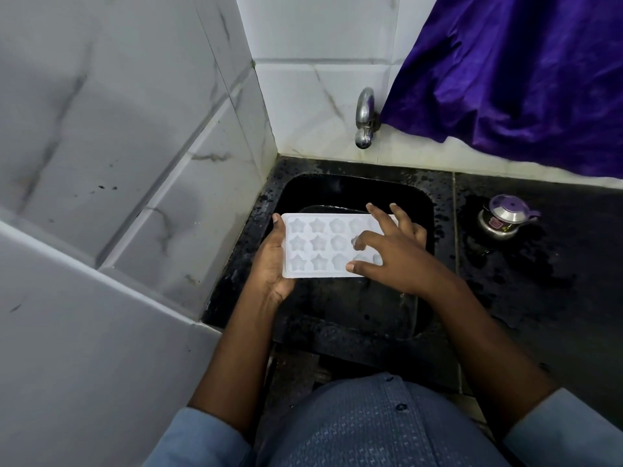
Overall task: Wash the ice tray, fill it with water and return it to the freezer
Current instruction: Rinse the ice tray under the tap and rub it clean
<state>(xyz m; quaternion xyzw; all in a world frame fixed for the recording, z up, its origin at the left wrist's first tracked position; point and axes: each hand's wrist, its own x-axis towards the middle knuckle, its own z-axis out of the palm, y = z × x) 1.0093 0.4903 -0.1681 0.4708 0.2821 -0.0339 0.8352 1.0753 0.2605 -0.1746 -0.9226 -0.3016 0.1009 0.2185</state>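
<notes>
While my left hand (273, 264) clamps the crosswise tray (317, 246) by its left end, my right hand (394, 257) lies spread-fingered on top, tap (364, 117) beyond.

Light: dim, soft | shadow: broad across left wall tiles (101, 129) | glare: wet counter (539, 264) glistens | edges: wide-angle bowing, slightly soft

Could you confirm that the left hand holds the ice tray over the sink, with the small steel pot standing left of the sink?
Not quite: the head view shows the small steel pot right of the sink; the left hand does hold the ice tray over it.
</notes>
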